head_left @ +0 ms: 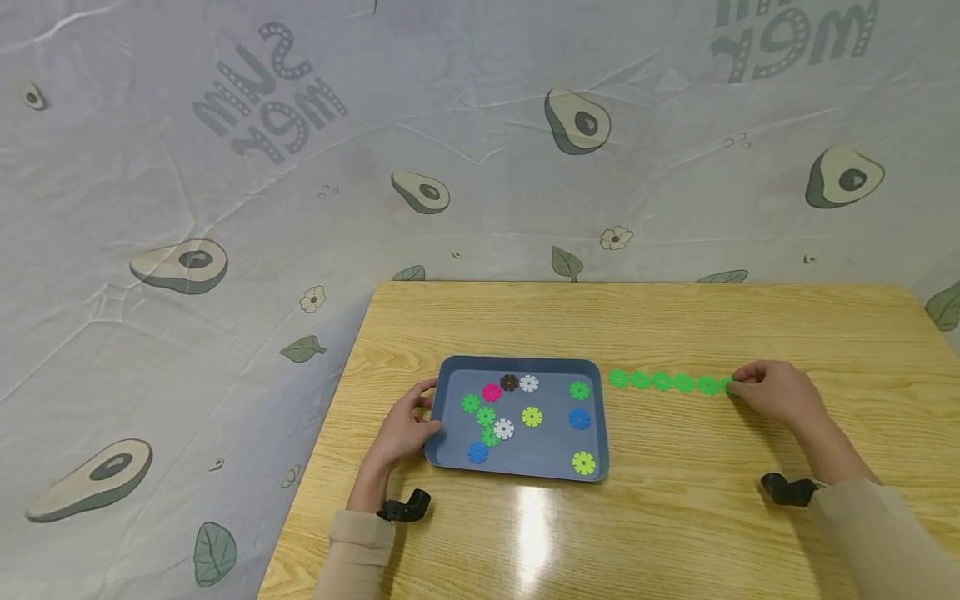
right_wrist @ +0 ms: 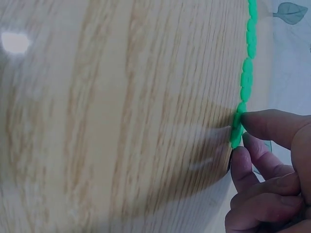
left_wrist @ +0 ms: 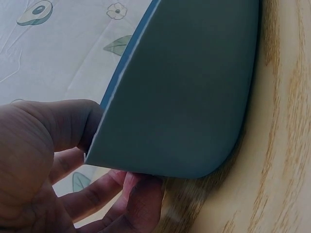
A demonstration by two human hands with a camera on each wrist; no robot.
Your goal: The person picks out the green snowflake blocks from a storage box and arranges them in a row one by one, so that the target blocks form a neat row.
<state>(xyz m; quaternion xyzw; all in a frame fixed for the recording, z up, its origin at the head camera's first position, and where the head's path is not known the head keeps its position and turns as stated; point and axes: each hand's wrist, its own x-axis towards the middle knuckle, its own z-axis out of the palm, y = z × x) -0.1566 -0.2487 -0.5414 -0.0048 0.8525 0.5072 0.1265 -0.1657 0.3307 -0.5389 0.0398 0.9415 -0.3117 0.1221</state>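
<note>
While pinching the end green disc (right_wrist: 236,131) between the thumb and fingertips of the right hand (head_left: 776,392), also gripping the left wall of a shallow blue-grey tray (head_left: 540,450) with the left hand (head_left: 407,427), thumb over the rim and fingers outside. Held at bench (head_left: 675,533) level, at the far right end of a row of six green discs (head_left: 662,381), counting the pinched one. Laid nearly straight, long axis from left to right, drifting only slightly toward the near side at the right. From the right hand, directly leftward to the other five; clearly nearer to that hand than to the left one, well apart beyond the tray. At the left end, just beside the tray's right wall but not touching. Inside that wall, close to the same line, one loose green disc (head_left: 580,390), with a blue disc (head_left: 579,419) and a yellow-green disc (head_left: 583,463) nearer the front. Farther left, three green discs (head_left: 486,416) among other colours. Impossible to tell from these views: merely abutting along the row, or actually interlocked.
</note>
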